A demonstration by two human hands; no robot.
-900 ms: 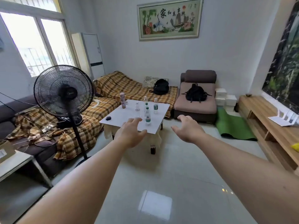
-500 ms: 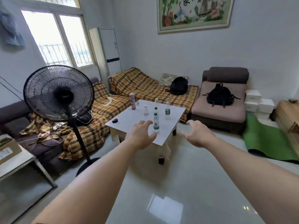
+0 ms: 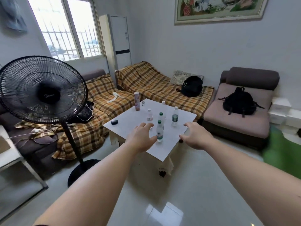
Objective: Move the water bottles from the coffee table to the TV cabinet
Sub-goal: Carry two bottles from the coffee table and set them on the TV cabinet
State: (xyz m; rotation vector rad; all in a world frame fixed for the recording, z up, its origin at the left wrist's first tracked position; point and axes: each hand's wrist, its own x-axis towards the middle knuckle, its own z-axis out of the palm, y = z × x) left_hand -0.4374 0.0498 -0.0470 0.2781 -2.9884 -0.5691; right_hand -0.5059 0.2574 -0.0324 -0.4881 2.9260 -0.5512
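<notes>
Our left hand (image 3: 141,138) and right hand (image 3: 196,138) hang spread and empty. Clear plastic bottles (image 3: 159,131) stand on the white worktop (image 3: 128,123) mid-frame; a black fan (image 3: 42,90) stands left.

The floor (image 3: 187,193) is seen as glossy tile, mirroring light. The coffee table (image 3: 135,123) top looks matt white, like paper. The water bottles (image 3: 160,132) appear as clear plastic. Checked woven cloth (image 3: 156,85) is draped over the sofa. The fan (image 3: 40,90) grille looks black and wiry.
</notes>
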